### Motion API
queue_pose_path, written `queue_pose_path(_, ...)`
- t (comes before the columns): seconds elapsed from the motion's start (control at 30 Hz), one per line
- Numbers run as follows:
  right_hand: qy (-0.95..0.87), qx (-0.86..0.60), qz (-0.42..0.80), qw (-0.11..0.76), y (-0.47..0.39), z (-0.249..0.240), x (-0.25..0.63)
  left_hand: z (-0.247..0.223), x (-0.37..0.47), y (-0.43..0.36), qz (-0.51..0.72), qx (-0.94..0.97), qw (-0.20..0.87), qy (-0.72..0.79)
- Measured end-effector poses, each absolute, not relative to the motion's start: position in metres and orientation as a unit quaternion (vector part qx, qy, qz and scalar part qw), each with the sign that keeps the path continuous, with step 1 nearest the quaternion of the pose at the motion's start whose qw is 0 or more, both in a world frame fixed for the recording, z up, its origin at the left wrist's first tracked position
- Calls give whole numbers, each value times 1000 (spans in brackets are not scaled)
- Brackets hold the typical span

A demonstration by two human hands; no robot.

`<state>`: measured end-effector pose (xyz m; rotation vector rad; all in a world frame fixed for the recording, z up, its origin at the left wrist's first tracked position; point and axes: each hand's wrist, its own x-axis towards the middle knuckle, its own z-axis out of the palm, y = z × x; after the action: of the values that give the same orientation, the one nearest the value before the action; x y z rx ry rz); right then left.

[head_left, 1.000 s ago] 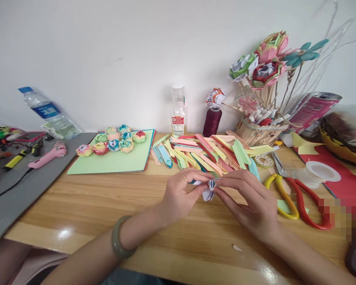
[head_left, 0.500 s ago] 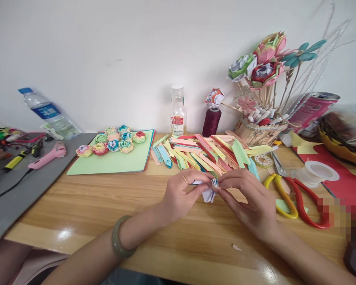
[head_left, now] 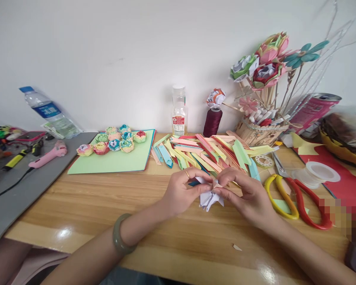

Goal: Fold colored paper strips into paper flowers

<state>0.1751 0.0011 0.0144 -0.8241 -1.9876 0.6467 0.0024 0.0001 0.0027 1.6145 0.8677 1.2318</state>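
Paper flowers (head_left: pixel 114 145) lie on paper sheets (head_left: pixel 130 163) at the bench's (head_left: pixel 106 213) back edge, left of folded strips (head_left: pixel 206 152). Scissors (head_left: pixel 296 198) lie right of the strips; the basket (head_left: pixel 256 132) stands behind.

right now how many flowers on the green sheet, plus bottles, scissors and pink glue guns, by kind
Flowers on the green sheet: 10
Bottles: 2 (blue-capped bottle, red-labelled bottle)
Scissors: 1 pair
Pink glue gun: 1
Total: 14
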Motion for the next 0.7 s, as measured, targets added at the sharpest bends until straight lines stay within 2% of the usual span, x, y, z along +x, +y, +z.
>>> queue_pose_path(0.2, -748, -363, 396, 389, 7, 12, 180, 4, 4, 3, 471, 619, 503, 376)
queue_pose_path(0.33, -735, -359, 439, 372, 10, 10, 183, 6, 5, 2, 434, 600, 538, 402)
queue_pose_path(0.57, -766, -346, 418, 344, 12, 13, 187, 4, 5, 2, 449, 634, 484, 402)
queue_pose_path(0.7, -791, -334, 393, 330, 10, 19, 189, 4, 5, 0, 438, 636, 497, 396)
